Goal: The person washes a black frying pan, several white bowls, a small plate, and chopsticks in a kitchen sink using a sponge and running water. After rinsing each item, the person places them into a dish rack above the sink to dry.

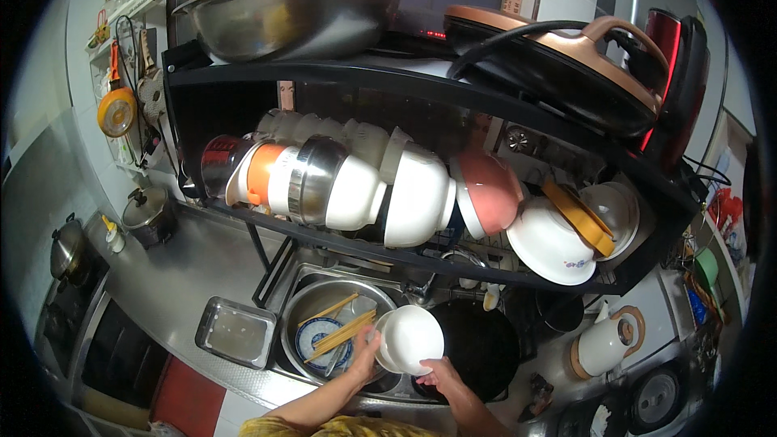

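Two nested white bowls [415,340] are held between my hands above the right side of the sink. My left hand [364,356] grips their left rim; my right hand [439,373] holds the lower right edge. Left of them, a round metal basin [290,321] sits in the sink. Inside it lie a blue-and-white patterned dish [316,331], several wooden chopsticks [346,334] and a metal utensil. The faucet [419,292] rises behind the bowls. A large round black pan or lid [476,349] lies to the right.
Above the sink, a black rack [364,76] carries many bowls, a large steel bowl [291,15] and an electric pan [564,67]. A rectangular metal tray [237,332] holding cloudy liquid stands left of the sink. A white kettle [603,346] stands at right.
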The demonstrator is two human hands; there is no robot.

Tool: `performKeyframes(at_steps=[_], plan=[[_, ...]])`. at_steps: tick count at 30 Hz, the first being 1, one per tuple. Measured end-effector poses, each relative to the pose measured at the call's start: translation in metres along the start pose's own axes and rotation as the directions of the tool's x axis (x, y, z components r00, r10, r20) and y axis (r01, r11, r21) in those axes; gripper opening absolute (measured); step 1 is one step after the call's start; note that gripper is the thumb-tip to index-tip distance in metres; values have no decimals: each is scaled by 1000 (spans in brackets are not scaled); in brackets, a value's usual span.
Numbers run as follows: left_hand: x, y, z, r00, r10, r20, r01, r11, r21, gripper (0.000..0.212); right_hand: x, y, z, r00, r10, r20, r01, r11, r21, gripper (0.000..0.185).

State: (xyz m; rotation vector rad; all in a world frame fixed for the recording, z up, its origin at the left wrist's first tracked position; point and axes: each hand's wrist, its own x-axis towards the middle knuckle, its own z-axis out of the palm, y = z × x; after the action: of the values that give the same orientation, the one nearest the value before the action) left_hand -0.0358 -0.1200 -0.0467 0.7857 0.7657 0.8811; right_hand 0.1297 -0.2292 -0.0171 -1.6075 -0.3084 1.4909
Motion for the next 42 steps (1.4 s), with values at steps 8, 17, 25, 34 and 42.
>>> performKeyframes(at_steps=[8,17,25,34,42], plan=[[-9,0,23,994,-38,100,51,990,-132,51,-20,2,16,917,-217,334,-46,775,631,48],[-16,15,39,927,-242,286,242,970,36,52,-40,13,-6,887,-367,281,146,799,583,50],[-8,61,55,639,-465,613,368,884,288,57,-120,-18,-5,913,-346,-218,398,873,281,51],[-7,170,171,290,-488,823,-681,499,536,60,-193,-51,-26,582,-661,-474,706,699,-108,63],[-37,219,231,97,-148,984,-951,278,135,49,-235,-92,-50,7,-993,-116,411,108,-905,58]])
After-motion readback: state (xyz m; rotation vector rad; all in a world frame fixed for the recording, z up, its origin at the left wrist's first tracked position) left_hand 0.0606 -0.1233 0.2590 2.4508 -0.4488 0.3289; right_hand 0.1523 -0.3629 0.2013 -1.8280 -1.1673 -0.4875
